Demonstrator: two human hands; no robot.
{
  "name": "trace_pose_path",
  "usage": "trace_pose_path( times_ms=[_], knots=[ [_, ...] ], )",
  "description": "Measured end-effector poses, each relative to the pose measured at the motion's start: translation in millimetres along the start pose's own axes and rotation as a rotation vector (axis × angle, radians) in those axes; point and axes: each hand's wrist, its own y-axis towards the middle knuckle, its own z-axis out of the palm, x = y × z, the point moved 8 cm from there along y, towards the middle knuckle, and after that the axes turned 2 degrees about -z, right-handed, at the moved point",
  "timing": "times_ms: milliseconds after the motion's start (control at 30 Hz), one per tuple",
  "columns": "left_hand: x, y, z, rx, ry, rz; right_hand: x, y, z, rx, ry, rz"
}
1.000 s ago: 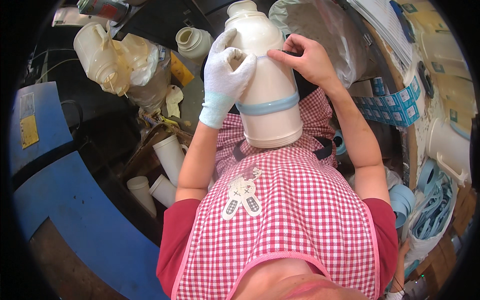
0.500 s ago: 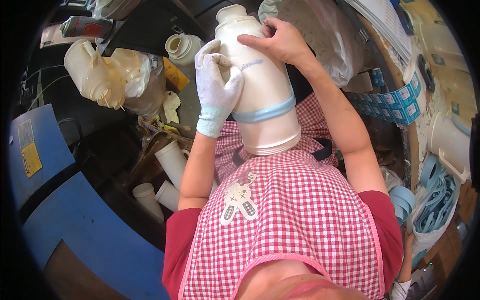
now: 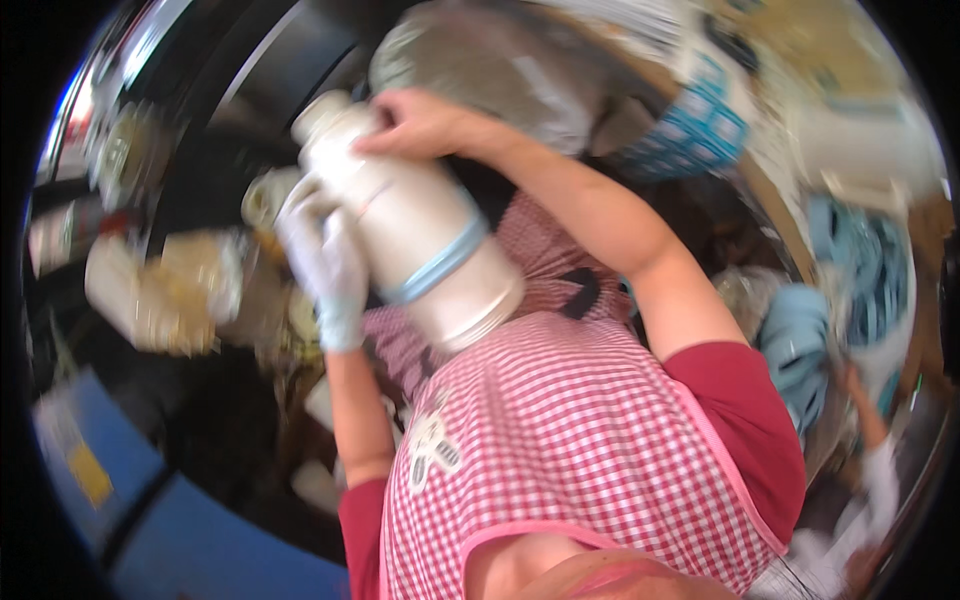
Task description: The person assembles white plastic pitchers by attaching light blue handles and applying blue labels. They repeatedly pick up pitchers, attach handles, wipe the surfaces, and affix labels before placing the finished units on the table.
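A large white plastic bottle (image 3: 400,225) with a narrow neck and a light blue band (image 3: 440,265) round its body leans across my lap, neck toward the upper left. Its wide, ridged lower end rests against my checked apron (image 3: 590,420). My left hand (image 3: 325,245), in a white glove, is closed against the bottle's left side; motion blurs its fingers. My bare right hand (image 3: 420,125) grips the shoulder below the neck, thumb on the near face and fingers curled over the far side.
Left of me stand a blue panel (image 3: 230,540) and several yellowish plastic jugs (image 3: 150,295). A clear plastic bag (image 3: 480,75) lies beyond the bottle. Rolls of blue strap (image 3: 795,350) sit at the right, where another person's arm (image 3: 868,410) shows at the edge.
The view has swung and blurred. The bottle has shifted left in the picture and tilted, its neck now pointing upper left; both hands have moved with it.
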Motion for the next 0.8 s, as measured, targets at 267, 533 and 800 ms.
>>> trace_pose_path(
  times_ms=[267, 533, 800],
  knots=[
    [68.6, 78.6, -32.8, 0.062, -0.233, -0.279, -1.1, -57.5, -336.8, -0.933, -0.811, -0.015],
    [69.9, 109.2, 78.7, 0.815, -0.850, -0.579, -18.9, -78.5, -330.9, -1.022, -1.188, -0.030],
    [59.3, 120.7, 86.8, 0.831, -0.710, -0.533, 27.9, -312.2, -204.0, -1.223, -0.661, -0.279]
  ],
)
